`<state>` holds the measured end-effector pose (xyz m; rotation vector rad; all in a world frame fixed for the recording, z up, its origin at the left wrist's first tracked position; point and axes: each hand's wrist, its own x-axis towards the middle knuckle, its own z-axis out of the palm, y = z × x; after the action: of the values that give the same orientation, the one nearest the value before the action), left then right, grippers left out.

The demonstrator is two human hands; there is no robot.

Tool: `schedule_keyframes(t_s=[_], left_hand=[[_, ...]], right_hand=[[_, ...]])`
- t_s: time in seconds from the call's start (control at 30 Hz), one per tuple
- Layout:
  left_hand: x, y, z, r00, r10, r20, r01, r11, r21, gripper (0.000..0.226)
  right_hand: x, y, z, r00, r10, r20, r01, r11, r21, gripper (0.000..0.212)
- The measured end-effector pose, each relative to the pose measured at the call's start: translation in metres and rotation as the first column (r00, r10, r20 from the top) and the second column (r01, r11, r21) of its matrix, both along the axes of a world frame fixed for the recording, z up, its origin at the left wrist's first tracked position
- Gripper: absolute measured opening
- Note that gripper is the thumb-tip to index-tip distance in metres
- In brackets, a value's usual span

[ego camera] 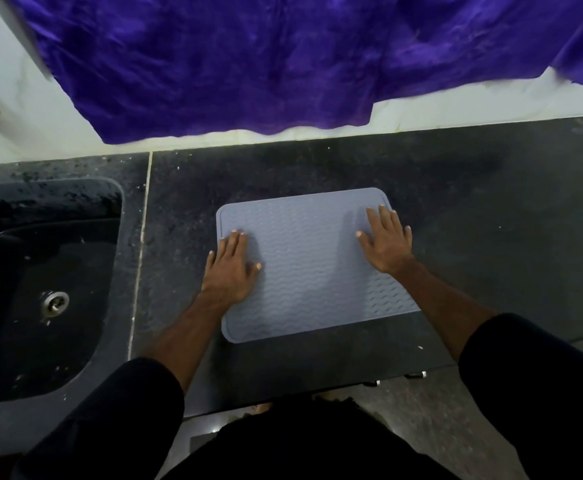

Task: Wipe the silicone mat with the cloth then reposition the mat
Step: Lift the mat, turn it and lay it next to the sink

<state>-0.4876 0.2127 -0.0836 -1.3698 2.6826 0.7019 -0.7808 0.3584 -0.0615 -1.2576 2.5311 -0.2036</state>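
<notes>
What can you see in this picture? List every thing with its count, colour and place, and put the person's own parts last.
silicone mat: one, grey-blue with a wavy texture, flat on the counter, centre.
purple cloth: one, purple, spread along the white ledge at the top.
counter: one, dark speckled stone, under the mat.
sink: one, black, set in the counter at left.
drain: one, metal, in the sink floor.
white ledge: one, white, behind the counter.
left hand: one, flat on the mat's left edge.
right hand: one, flat on the mat's right part.
sleeves: two, dark, on the upper arms.
</notes>
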Motion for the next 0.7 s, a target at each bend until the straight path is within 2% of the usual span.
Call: schedule_keyframes(t_s=[0.17,0.33,0.57,0.7], left_hand=[[0.008,0.015,-0.008,0.990,0.104,-0.098,-0.106,0.994,-0.024,0.064],[0.001,0.029,-0.008,0.942,0.277,-0.187,-0.274,0.961,0.040,0.057],[-0.010,0.035,-0.003,0.910,0.358,-0.211,-0.356,0.933,0.051,0.054],[-0.012,0.035,0.000,0.843,0.458,-0.283,-0.463,0.885,0.054,0.048]], right_hand=[[-0.019,0.011,-0.009,0.998,-0.056,0.032,0.056,0.998,-0.007,0.061],[-0.027,0.017,-0.015,0.998,-0.061,0.031,0.062,0.998,-0.033,0.057],[-0.030,0.021,-0.019,0.998,-0.056,-0.007,0.055,0.989,-0.135,0.048],[-0.036,0.019,-0.014,0.995,-0.099,0.034,0.104,0.959,-0.264,0.039]])
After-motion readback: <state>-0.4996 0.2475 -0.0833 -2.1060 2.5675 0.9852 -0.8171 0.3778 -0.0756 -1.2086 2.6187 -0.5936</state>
